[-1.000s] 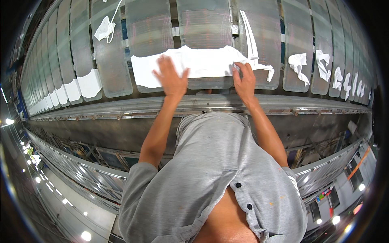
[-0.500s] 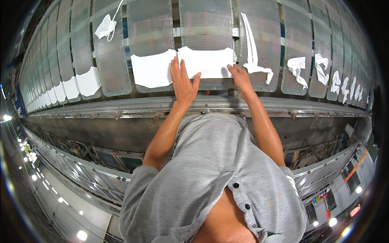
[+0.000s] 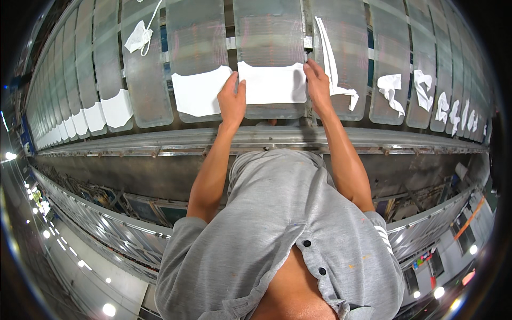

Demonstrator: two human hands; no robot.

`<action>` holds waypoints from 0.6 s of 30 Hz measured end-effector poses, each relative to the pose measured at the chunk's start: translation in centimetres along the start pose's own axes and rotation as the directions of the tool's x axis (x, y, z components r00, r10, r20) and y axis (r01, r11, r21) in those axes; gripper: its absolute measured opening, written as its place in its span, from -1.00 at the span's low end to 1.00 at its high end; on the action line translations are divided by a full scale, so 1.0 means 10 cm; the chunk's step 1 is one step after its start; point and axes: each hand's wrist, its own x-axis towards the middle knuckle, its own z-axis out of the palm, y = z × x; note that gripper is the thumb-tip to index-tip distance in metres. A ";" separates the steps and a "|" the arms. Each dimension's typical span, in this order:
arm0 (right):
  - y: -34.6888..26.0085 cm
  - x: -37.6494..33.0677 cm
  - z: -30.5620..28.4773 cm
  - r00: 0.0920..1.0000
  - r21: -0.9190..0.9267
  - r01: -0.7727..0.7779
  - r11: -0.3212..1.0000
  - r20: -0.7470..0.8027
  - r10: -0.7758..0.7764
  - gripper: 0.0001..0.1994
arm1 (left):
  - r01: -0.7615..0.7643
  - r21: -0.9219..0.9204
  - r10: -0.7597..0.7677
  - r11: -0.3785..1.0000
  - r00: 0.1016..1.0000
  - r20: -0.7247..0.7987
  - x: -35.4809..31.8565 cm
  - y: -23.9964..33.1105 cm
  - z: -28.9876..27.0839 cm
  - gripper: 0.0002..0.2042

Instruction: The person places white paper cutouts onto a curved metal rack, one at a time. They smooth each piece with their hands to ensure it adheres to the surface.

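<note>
The bare left hand (image 3: 232,101) points forward at the left edge of a flat white cloth piece (image 3: 273,85), the bare right hand (image 3: 318,88) at its right edge; whether fingers pinch, I cannot tell. The cloth lies on the near end of a long grey board (image 3: 269,40), bare beyond it. The left hand hides a corner of the neighbouring white piece (image 3: 197,92).

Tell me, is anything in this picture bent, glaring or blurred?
In the head view, the metal rail looks curved and the picture's corners go black; head view again, the lamp at lower left glares white; also in the head view, the white piece between left hand and right hand shows little surface detail, but neither hand is obviously blurred.
</note>
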 end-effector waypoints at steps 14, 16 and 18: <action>-0.13 -0.22 -0.31 0.628 -0.548 0.758 0.354 0.760 -0.170 -0.76 | -0.744 0.166 0.357 0.647 0.488 0.796 0.35 0.20 -0.07 -0.83; -0.10 -0.11 -0.31 0.564 -0.488 0.810 0.326 0.801 -0.202 -0.76 | -0.766 0.204 0.213 0.610 0.407 0.888 0.46 0.23 0.02 -0.84; -0.09 -0.09 -0.30 0.554 -0.486 0.821 0.300 0.805 -0.213 -0.78 | -0.757 0.231 0.199 0.611 0.430 0.881 0.47 0.24 0.02 -0.88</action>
